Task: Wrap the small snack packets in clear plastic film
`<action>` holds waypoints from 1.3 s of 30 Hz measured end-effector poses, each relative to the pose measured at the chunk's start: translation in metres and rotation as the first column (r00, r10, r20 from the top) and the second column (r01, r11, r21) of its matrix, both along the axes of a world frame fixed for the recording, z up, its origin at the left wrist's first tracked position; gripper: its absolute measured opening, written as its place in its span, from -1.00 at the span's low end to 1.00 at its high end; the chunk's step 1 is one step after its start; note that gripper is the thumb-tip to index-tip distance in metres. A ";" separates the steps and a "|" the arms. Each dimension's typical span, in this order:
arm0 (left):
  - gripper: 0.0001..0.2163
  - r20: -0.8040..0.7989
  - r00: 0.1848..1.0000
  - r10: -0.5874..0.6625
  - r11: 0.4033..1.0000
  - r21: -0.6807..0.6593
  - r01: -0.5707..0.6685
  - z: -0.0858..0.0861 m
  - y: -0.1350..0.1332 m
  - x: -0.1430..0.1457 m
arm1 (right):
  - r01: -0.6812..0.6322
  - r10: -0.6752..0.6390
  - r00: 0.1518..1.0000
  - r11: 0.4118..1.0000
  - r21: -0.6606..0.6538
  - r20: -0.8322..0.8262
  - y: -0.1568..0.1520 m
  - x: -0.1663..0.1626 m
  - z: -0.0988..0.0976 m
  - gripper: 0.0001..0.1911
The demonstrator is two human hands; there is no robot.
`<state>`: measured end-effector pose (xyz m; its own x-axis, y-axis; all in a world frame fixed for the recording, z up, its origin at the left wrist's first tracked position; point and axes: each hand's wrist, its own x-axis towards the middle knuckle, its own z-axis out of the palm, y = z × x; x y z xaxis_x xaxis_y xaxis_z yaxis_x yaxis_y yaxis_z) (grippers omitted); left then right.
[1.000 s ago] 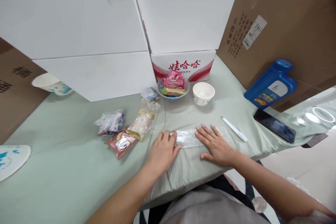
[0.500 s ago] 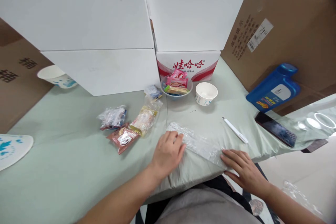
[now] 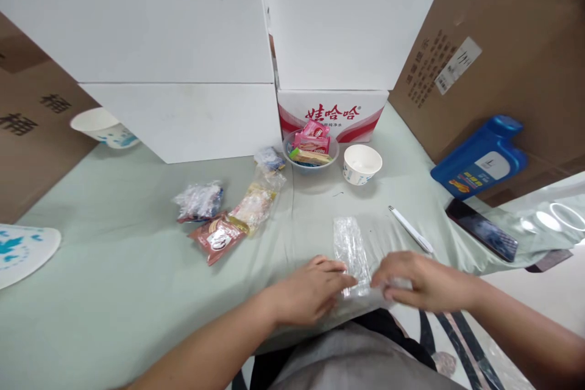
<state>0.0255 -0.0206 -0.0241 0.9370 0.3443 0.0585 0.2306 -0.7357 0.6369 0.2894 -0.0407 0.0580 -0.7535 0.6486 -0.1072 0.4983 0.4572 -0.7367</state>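
Note:
A folded strip of clear bubble wrap (image 3: 351,250) lies near the table's front edge, its long side pointing away from me. My left hand (image 3: 311,292) reaches in from the left, fingers stretched out with the tips on the strip's near left part. On the other side, my right hand (image 3: 418,280) is slightly blurred, its thumb and fingers closed around a piece of clear plastic at the strip's near end. A white utility knife (image 3: 410,229) lies right of the wrap. Beyond it stands a white paper bowl (image 3: 362,164).
A clear bowl of wrapped snacks (image 3: 311,155) stands by a white carton (image 3: 331,114). Several packets lie left, including a brown one (image 3: 217,237) and a yellow one (image 3: 253,207). At right are a blue bottle (image 3: 479,158), a phone (image 3: 482,230) and a cardboard box (image 3: 512,61).
The bubble wrap has gone from a wide strip lying across to a narrow one pointing away from me. My left hand has moved right and nearer, and both hands are closer together.

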 end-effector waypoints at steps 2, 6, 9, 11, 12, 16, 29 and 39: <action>-0.39 0.019 0.999 0.030 0.996 -0.084 -0.029 -0.001 0.005 -0.003 | 0.124 -0.124 0.992 0.992 -0.024 0.012 0.031 -0.002 -0.012 -0.78; -0.18 0.052 0.996 0.070 0.985 -0.162 -0.061 -0.007 0.010 -0.006 | 0.330 -0.331 0.937 0.944 0.032 0.109 0.079 -0.012 -0.046 -0.74; -0.31 0.028 0.999 0.036 0.989 -0.143 -0.032 -0.008 0.011 -0.006 | 0.396 -0.403 0.901 0.915 0.076 0.162 0.090 -0.022 -0.066 -0.74; -0.46 0.018 1.000 0.003 0.993 -0.117 -0.001 -0.006 0.012 -0.006 | 0.423 -0.439 0.880 0.898 0.120 0.180 0.090 -0.026 -0.075 -0.74; -0.51 0.020 1.000 -0.005 0.995 -0.104 0.008 -0.006 0.012 -0.006 | 0.425 -0.451 0.871 0.891 0.161 0.195 0.088 -0.028 -0.078 -0.73; -0.50 0.034 0.999 0.000 0.997 -0.082 0.003 -0.005 0.012 -0.006 | 0.348 -0.469 0.864 0.819 0.456 0.182 0.079 -0.026 -0.075 -0.71; -0.56 0.089 0.992 0.085 0.992 0.083 -0.092 -0.009 0.010 -0.007 | 0.139 -0.351 0.911 0.753 0.643 0.214 0.043 -0.035 -0.108 -0.61; -0.85 0.062 0.994 0.089 0.925 0.366 -0.105 -0.019 0.010 0.002 | 0.200 -0.307 0.947 0.789 0.581 0.090 0.043 -0.027 -0.084 -0.66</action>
